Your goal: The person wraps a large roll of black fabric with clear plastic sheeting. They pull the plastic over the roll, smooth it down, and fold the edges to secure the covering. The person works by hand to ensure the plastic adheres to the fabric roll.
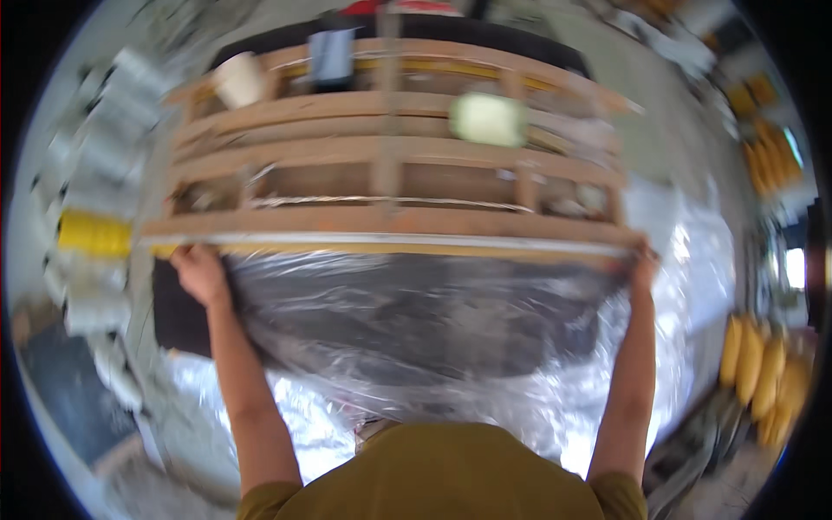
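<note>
Your olive-brown, short-sleeved shirt (468,472) fills the bottom centre of the frame, bare forearms reaching up from it on both sides. Ahead of it, crinkled, clear plastic film (416,325) spreads over a dark, flat, cloth-like panel (182,303) and spills toward the lower left and right.

At mid-frame, a long, thin, straight strip (390,239), white with a yellowish near edge, runs across the near rail of a slatted, light-brown wooden frame (416,149). Your left hand (201,272) closes on its left end, and your right hand (643,265) grips near its right end; blur hides whether your fingertips pinch film too. Holding it so wide apart probably keeps the strip level along the rail, with the film's top edge drawn fairly straight beneath it.

Toward the upper part of the frame, a beige, cylindrical roll (240,80) and a blurred, pale-green, rounded block (488,120) rest on the slats, perhaps set there to stay within reach yet clear of your hands.
</note>
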A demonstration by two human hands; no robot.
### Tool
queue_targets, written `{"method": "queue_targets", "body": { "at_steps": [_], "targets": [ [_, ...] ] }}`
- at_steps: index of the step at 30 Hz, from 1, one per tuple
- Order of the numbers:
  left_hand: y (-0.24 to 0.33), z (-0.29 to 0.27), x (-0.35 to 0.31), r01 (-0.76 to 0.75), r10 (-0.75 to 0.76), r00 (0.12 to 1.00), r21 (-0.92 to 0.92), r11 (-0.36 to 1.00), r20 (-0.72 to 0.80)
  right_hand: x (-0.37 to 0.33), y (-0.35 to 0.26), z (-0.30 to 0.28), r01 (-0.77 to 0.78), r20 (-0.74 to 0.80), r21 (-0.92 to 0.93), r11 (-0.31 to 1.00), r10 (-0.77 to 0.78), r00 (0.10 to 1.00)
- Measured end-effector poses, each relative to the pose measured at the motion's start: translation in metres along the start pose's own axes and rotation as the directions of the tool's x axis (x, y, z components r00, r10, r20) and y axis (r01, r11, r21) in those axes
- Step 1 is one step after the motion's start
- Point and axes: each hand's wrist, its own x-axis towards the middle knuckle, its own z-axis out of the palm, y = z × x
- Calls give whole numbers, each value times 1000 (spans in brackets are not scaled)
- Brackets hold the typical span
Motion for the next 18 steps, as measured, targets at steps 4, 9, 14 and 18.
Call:
{"method": "queue_targets", "body": {
  "at_steps": [4,9,14,18],
  "targets": [
    [-40,-7,-8,-233,261,964,-304,924,55,-7,-61,-51,-286,-20,776,563,475,880],
    [-54,-53,2,-44,-116,984,-826,562,-132,-79,-90,-84,-102,47,953,285,195,980],
    [51,-121,-88,-979,972,200,-20,204,125,-90,-95,-90,170,-211,838,519,21,977],
    [-45,-125,-64,-964,839,236,10,266,490,-120,-152,-120,-110,115,938,329,3,993]
  ]
}}
